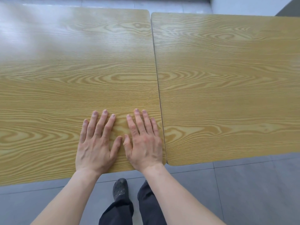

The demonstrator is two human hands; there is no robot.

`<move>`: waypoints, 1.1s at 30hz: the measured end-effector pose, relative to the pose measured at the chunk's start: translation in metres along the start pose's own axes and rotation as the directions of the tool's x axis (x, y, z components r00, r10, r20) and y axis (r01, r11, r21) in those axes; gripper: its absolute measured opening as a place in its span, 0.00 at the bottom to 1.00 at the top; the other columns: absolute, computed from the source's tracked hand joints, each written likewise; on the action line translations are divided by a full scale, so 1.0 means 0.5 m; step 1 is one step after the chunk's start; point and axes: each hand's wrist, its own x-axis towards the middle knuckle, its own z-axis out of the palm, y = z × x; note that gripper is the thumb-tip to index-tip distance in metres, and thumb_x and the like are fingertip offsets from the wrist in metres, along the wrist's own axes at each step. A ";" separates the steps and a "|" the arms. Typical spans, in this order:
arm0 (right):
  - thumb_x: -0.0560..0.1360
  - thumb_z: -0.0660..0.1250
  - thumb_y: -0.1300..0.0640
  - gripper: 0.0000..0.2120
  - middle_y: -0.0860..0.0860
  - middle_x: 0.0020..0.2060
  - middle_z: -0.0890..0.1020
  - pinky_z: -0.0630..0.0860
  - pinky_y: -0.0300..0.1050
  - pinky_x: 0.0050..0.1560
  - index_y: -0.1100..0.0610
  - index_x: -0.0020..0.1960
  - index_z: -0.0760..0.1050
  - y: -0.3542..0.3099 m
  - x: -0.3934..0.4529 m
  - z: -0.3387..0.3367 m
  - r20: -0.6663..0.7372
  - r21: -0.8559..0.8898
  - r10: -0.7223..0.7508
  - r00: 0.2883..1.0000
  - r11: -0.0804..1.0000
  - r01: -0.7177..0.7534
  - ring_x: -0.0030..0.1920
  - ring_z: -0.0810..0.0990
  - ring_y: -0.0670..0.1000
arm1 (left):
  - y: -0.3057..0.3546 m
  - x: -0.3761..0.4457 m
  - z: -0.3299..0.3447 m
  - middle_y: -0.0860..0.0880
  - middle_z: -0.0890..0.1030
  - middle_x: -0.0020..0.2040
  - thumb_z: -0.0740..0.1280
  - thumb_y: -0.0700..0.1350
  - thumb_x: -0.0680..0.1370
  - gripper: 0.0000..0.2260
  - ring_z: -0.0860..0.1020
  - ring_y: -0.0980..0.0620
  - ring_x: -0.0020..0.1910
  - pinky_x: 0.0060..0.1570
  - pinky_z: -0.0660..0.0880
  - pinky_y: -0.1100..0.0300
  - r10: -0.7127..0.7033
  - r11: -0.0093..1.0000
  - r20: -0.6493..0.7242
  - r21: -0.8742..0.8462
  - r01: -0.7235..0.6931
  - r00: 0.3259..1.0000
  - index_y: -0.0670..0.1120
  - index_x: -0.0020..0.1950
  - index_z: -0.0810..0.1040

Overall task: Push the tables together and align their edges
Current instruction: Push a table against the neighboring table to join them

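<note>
Two wood-grain tables stand side by side, the left table [73, 70] and the right table [227, 78], with only a thin dark seam between them. At the near corners the left table's front edge reaches a little closer to me than the right table's. At the far end the left table's edge lies slightly farther away. My left hand [97, 142] and my right hand [144, 140] lie flat, palms down and fingers spread, on the left table near its front right corner. Neither hand holds anything.
Grey tiled floor [243, 192] runs under and in front of the tables. My legs in dark trousers and a dark perforated shoe [120, 189] stand just before the left table's front edge. A pale wall [243, 5] rises at the far right.
</note>
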 end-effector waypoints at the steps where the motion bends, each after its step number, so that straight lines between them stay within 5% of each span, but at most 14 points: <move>1: 0.82 0.57 0.46 0.28 0.52 0.82 0.58 0.52 0.58 0.80 0.51 0.80 0.61 -0.002 0.001 -0.001 0.002 0.000 0.000 1.000 1.000 0.000 0.82 0.50 0.54 | -0.001 -0.001 -0.001 0.49 0.54 0.83 0.50 0.63 0.81 0.32 0.47 0.47 0.83 0.79 0.49 0.41 0.003 1.000 0.002 0.001 -0.003 1.000 0.50 0.82 0.57; 13: 0.84 0.52 0.45 0.28 0.52 0.82 0.54 0.52 0.58 0.80 0.51 0.82 0.57 -0.013 -0.005 -0.012 0.074 -0.063 0.021 0.997 0.998 -0.016 0.83 0.46 0.54 | -0.007 0.000 -0.008 0.48 0.55 0.83 0.49 0.63 0.81 0.32 0.48 0.45 0.83 0.79 0.50 0.41 0.052 0.999 0.056 -0.019 -0.051 0.997 0.49 0.82 0.58; 18: 0.83 0.49 0.44 0.28 0.53 0.82 0.56 0.53 0.58 0.80 0.52 0.81 0.58 -0.025 0.005 -0.048 0.166 -0.117 0.065 0.984 0.992 -0.046 0.82 0.49 0.54 | 0.000 0.010 -0.041 0.50 0.61 0.81 0.45 0.65 0.82 0.31 0.52 0.48 0.82 0.79 0.47 0.48 0.038 0.996 0.111 -0.080 -0.029 0.993 0.52 0.80 0.63; 22: 0.83 0.48 0.43 0.29 0.55 0.81 0.59 0.49 0.53 0.81 0.54 0.80 0.61 -0.033 0.012 -0.113 0.252 -0.117 0.157 0.955 0.984 -0.131 0.82 0.52 0.55 | 0.014 0.010 -0.092 0.51 0.67 0.79 0.42 0.66 0.81 0.32 0.60 0.48 0.80 0.77 0.50 0.50 0.079 0.994 0.157 -0.086 -0.066 0.984 0.53 0.78 0.67; 30: 0.84 0.51 0.43 0.28 0.55 0.82 0.55 0.49 0.53 0.81 0.53 0.81 0.57 -0.049 0.020 -0.284 0.345 -0.177 0.260 0.902 0.962 -0.210 0.82 0.50 0.54 | 0.023 0.020 -0.256 0.56 0.60 0.81 0.34 0.69 0.74 0.39 0.54 0.52 0.81 0.80 0.47 0.54 0.079 0.993 0.180 -0.102 -0.061 0.981 0.57 0.81 0.58; 33: 0.84 0.51 0.42 0.29 0.54 0.82 0.56 0.50 0.53 0.81 0.53 0.81 0.58 -0.054 0.012 -0.349 0.352 -0.178 0.282 0.893 0.956 -0.232 0.82 0.52 0.54 | 0.034 0.024 -0.323 0.55 0.62 0.80 0.39 0.69 0.78 0.35 0.57 0.52 0.80 0.79 0.50 0.53 0.103 0.991 0.197 -0.104 -0.084 0.975 0.55 0.80 0.60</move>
